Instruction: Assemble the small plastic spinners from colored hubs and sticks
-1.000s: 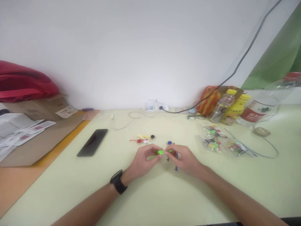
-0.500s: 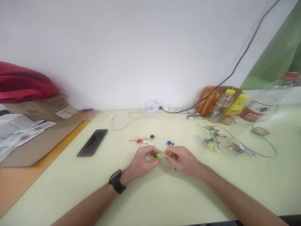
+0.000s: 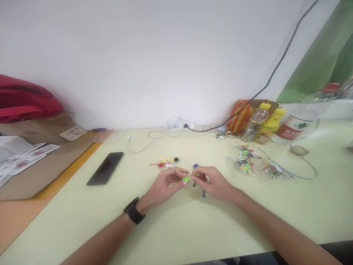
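Observation:
My left hand (image 3: 164, 186), with a black watch on its wrist, pinches a small bright green round piece (image 3: 186, 179) between thumb and fingers. My right hand (image 3: 213, 183) meets it from the right, fingers closed on a thin green stick that touches the piece. A blue stick (image 3: 204, 194) pokes out under my right hand. Just beyond the hands a blue round piece (image 3: 195, 166) lies on the pale green table (image 3: 176, 228). Red, yellow and black small pieces (image 3: 165, 162) lie a little further left.
A black phone (image 3: 105, 168) lies left of the hands. Clear bags of coloured pieces (image 3: 248, 160) sit to the right. Bottles (image 3: 261, 125), glasses, a cable and a power strip (image 3: 176, 125) line the back. Cardboard, papers and a red bag are at the far left.
The view has shifted slightly, so everything sits a little further left. Both hands stay together on the green piece and have barely moved.

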Demonstrator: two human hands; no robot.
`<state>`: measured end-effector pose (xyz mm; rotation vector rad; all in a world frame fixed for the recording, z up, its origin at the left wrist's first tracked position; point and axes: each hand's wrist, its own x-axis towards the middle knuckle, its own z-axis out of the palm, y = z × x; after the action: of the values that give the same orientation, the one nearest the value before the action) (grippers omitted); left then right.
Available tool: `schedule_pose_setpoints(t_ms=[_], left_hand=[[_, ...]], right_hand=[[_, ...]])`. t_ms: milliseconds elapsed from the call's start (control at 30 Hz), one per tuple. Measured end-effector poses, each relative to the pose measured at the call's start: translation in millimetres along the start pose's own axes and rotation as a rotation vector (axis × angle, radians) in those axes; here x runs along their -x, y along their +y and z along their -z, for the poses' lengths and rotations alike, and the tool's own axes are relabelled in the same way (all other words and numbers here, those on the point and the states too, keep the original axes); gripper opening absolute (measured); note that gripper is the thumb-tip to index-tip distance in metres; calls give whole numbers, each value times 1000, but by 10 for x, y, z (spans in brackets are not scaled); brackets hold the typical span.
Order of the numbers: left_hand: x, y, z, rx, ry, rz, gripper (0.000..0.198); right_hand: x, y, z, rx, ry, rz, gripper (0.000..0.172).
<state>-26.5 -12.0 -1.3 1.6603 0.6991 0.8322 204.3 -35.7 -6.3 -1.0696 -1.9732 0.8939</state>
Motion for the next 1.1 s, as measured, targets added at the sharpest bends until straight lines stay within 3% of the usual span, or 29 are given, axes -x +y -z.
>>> schedule_pose_setpoints(t_ms=[133, 267, 600, 700, 733, 800, 867, 933, 1100], left_hand=[[-33, -14, 51, 102, -20, 90, 20], [-63, -101, 87, 147, 68, 116, 27], [-79, -83, 63, 120, 153, 126, 27], [-83, -78, 62, 121, 167, 114, 28], [-83, -82, 62, 122, 169, 111, 28], [-83, -95, 64, 124, 168, 112, 28], [-83, -107, 64, 125, 165, 116, 28], [-83, -111, 61, 129, 164, 119, 28], [-82, -106, 40, 135, 161, 127, 29]], right_hand=[[-33, 38, 15, -64, 89, 11, 17], [-29, 48, 17, -99, 204, 3, 33], [46, 45, -119, -264, 136, 24, 51], [50, 58, -135, -320, 190, -16, 37], [47, 66, -126, -336, 153, -34, 32], [36, 83, -94, -362, 3, -58, 56], [21, 94, -59, -378, -101, -51, 68], [8, 87, -40, -374, -69, -22, 66], [2, 11, -73, -405, 20, -55, 39]])
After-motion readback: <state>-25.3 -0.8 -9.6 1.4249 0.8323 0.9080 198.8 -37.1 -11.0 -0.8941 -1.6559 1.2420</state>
